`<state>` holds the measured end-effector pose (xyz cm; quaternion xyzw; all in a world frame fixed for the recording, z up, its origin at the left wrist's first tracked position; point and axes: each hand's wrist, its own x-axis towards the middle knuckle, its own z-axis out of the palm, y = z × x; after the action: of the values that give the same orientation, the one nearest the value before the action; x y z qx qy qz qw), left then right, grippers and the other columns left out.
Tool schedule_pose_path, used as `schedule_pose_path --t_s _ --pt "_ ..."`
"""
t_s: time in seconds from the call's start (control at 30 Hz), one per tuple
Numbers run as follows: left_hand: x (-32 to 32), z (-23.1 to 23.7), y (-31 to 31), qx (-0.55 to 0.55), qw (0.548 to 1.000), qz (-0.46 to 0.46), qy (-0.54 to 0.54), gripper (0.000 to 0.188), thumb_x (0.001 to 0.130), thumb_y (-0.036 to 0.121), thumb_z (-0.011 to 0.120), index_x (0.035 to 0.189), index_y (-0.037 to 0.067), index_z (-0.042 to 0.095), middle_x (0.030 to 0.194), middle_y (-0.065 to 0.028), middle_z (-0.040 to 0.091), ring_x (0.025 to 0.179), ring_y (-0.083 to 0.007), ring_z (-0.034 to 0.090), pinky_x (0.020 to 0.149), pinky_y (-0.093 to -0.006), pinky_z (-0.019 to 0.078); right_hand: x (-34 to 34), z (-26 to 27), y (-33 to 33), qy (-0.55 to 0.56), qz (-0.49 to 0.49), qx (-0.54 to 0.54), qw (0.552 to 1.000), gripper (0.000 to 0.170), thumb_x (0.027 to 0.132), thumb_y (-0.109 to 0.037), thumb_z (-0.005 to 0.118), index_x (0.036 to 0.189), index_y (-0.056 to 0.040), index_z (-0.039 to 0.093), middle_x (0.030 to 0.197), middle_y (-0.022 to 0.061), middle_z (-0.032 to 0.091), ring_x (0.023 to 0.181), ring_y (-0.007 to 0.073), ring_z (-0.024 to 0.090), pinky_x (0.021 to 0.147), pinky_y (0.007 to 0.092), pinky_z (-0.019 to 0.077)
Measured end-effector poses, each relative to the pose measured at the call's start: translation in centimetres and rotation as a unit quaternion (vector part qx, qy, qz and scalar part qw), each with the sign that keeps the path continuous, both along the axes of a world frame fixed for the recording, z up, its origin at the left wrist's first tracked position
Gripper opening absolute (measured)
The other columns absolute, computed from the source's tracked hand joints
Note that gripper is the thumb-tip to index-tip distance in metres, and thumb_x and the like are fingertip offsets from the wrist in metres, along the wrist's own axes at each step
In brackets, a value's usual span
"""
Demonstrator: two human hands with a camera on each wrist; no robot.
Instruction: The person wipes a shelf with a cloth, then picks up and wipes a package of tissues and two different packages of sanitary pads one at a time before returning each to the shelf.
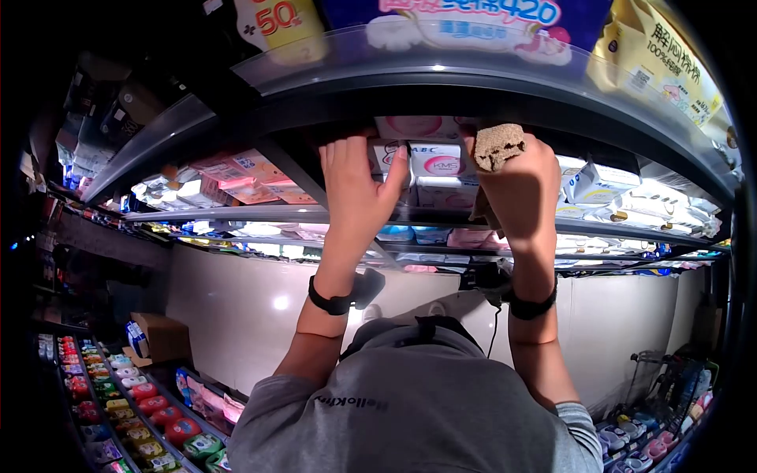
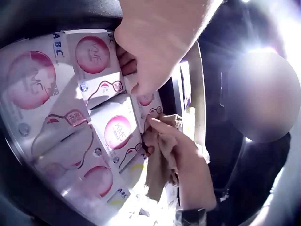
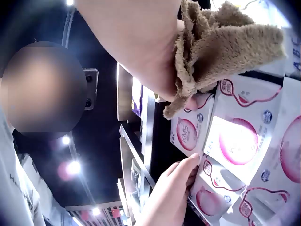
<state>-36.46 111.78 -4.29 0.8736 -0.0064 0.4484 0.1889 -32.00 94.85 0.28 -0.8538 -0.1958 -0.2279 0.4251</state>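
Note:
My right hand (image 1: 524, 193) grips a brown fuzzy cloth (image 1: 499, 147). In the left wrist view the cloth (image 2: 157, 165) hangs in folds from the fingers, beside white packs with pink circles. The right wrist view shows the cloth (image 3: 225, 52) bunched up in front of these packs. My left hand (image 1: 359, 177) reaches onto the same shelf, its thumb pointing toward the KMS pack (image 1: 441, 164). Seen from the right wrist, the left hand (image 3: 171, 188) has its thumb tip at the edge of a small white pack (image 3: 188, 134).
A clear shelf guard (image 1: 438, 59) runs above the hands, with a blue pack (image 1: 473, 27) and a yellow pack (image 1: 658, 59) behind it. Lower shelves hold more packaged goods. A cardboard box (image 1: 162, 337) stands on the left side of the aisle floor (image 1: 252, 315).

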Motion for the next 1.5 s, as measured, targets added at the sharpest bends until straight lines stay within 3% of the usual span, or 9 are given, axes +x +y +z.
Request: schedule_pose_path --t_s 0.13,0.27,0.37,0.43,0.67,0.9,1.07,1.2,1.5 --pt "-1.9 0.9 1.1 -0.059 0.995 -0.073 0.023 0.034 0.073 0.015 0.059 0.1 -0.001 0.048 0.094 -0.0181 0.05 0.087 -0.0316 0.046 0.077 -0.0369 0.0355 -0.7 -0.9 1.6 -0.023 -0.1 -0.127 0.987 0.023 0.058 -0.008 0.065 0.078 -0.0011 0.058 0.079 0.0199 0.058 0.074 0.0351 0.056 0.063 0.038 0.0449" --pt "-7.2 -0.3 5.2 -0.031 0.964 -0.254 -0.072 0.017 0.07 0.007 0.054 0.084 -0.002 0.056 0.081 -0.0132 0.057 0.075 -0.0287 0.055 0.067 -0.0345 0.0441 -3.9 -3.4 2.6 -0.126 -0.013 0.057 0.99 0.038 0.076 -0.007 0.059 0.11 0.0035 0.046 0.101 0.0157 0.055 0.088 0.026 0.056 0.077 0.0296 0.0431" --pt "-11.4 -0.9 11.8 0.036 0.969 -0.242 -0.019 0.018 0.07 0.013 0.05 0.077 -0.002 0.057 0.075 -0.0118 0.058 0.066 -0.027 0.056 0.06 -0.0323 0.0452 -10.1 -4.9 4.4 0.071 0.1 0.244 0.962 0.049 0.078 -0.01 0.056 0.121 0.0028 0.036 0.112 0.0139 0.05 0.1 0.0207 0.05 0.086 0.0296 0.0392" --pt "-11.7 -2.8 15.4 -0.133 0.943 -0.303 -0.023 0.022 0.071 0.015 0.053 0.082 -0.004 0.055 0.078 -0.0137 0.057 0.07 -0.0261 0.056 0.065 -0.0316 0.0441 -14.8 -5.2 8.6 0.292 0.102 0.43 0.848 0.055 0.079 -0.013 0.054 0.126 0.0003 0.029 0.117 0.0118 0.045 0.105 0.0201 0.046 0.091 0.0293 0.0357" --pt "-15.4 -5.3 24.3 -0.297 0.835 -0.419 0.196 0.04 0.065 0.011 0.067 0.099 -0.002 0.05 0.09 -0.0109 0.055 0.087 -0.0235 0.054 0.079 -0.0309 0.0421 -17.3 -6.7 24.4 0.239 0.32 0.247 0.883 0.05 0.081 -0.012 0.049 0.125 0.0015 0.029 0.118 0.0082 0.043 0.106 0.0141 0.042 0.089 0.0279 0.034" --pt "-17.0 -7.0 27.8 -0.509 0.735 -0.41 0.181 0.024 0.072 0.005 0.064 0.092 0.001 0.051 0.075 0.0002 0.049 0.074 -0.0079 0.046 0.076 -0.0209 0.0366 -21.3 -7.5 28.4 0.463 0.16 0.275 0.827 0.048 0.088 -0.03 0.043 0.125 -0.0029 0.031 0.116 0.0061 0.044 0.106 0.0125 0.042 0.088 0.0275 0.0358" --pt "-18.0 -7.0 28.2 -0.491 0.818 -0.297 0.051 0.012 0.075 0.002 0.06 0.083 0.0 0.051 0.068 -0.0002 0.049 0.063 -0.0065 0.041 0.059 -0.0196 0.0358 -21.5 -7.9 30.1 0.381 0.193 0.196 0.883 0.042 0.084 -0.02 0.054 0.118 -0.0007 0.04 0.105 0.006 0.05 0.095 0.0109 0.046 0.081 0.0259 0.0394" --pt "-16.9 -5.7 29.7 -0.25 0.935 -0.251 0.022 0.015 0.073 0.003 0.058 0.086 -0.001 0.052 0.073 -0.0101 0.051 0.065 -0.0223 0.046 0.062 -0.0282 0.0371 -22.8 -8.1 30.6 0.394 0.177 0.226 0.873 0.035 0.08 -0.015 0.06 0.111 -0.0025 0.047 0.097 0.0022 0.053 0.087 0.0074 0.046 0.074 0.023 0.0399" --pt "-12.6 -0.6 30.1 -0.025 0.992 -0.107 -0.062 0.029 0.073 0.007 0.059 0.101 0.002 0.051 0.091 -0.0123 0.05 0.08 -0.0278 0.047 0.07 -0.0357 0.0359 -23.8 -11.5 26.0 0.396 0.012 0.526 0.752 0.046 0.074 -0.008 0.065 0.113 -0.0019 0.043 0.103 0.0064 0.053 0.094 0.0167 0.053 0.078 0.0282 0.0446"
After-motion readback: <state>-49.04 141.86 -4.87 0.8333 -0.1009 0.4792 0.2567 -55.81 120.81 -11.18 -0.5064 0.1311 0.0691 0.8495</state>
